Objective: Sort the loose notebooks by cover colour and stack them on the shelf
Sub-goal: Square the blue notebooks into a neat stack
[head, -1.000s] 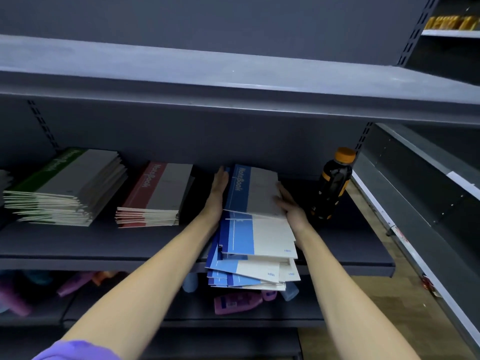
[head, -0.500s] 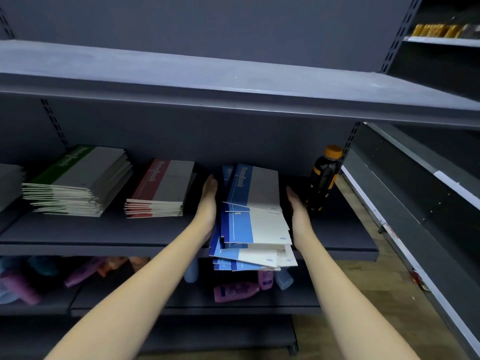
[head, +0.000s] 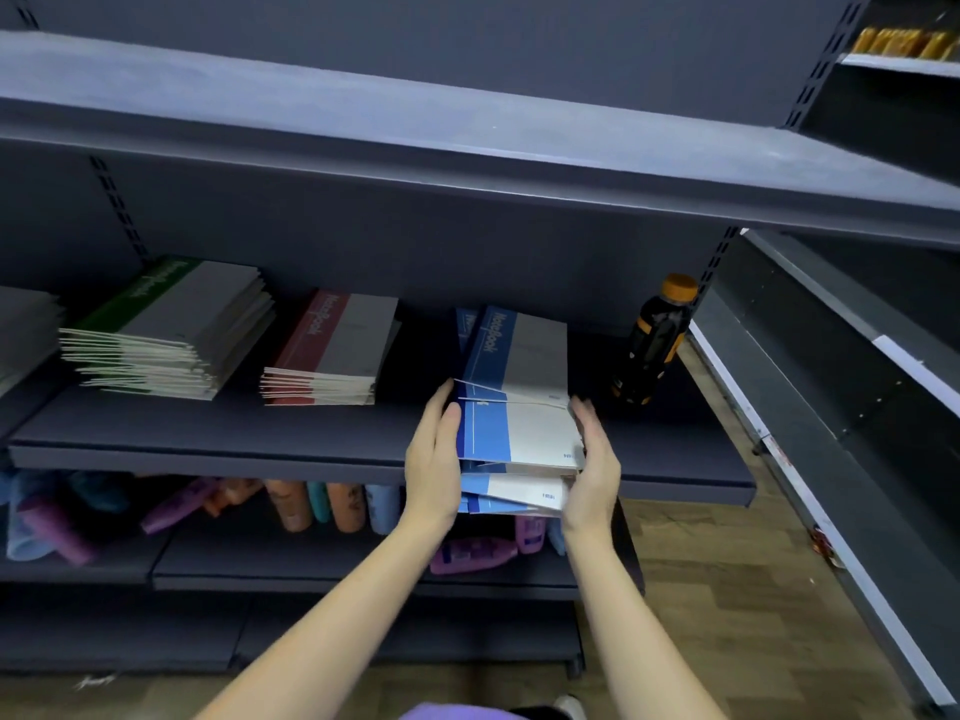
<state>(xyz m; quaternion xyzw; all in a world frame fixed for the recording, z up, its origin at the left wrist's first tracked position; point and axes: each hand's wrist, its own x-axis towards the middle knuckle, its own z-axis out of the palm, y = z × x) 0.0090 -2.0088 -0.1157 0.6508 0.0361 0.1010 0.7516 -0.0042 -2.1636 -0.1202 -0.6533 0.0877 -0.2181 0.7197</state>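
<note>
- My left hand [head: 434,459] and right hand [head: 592,467] press flat, fingers straight, on either side of the blue notebooks [head: 519,402].
- The stack lies uneven between my palms, on the shelf [head: 208,439]; its near end overhangs the front edge.
- Left of my left hand: red stack [head: 332,350], then green stack [head: 166,330].
- Beyond my right hand: a dark bottle [head: 654,345], upright.

Two bare forearms, left hand [head: 434,459] and right hand [head: 592,472] without rings or watch; purple garment [head: 452,711] at lower edge
</note>
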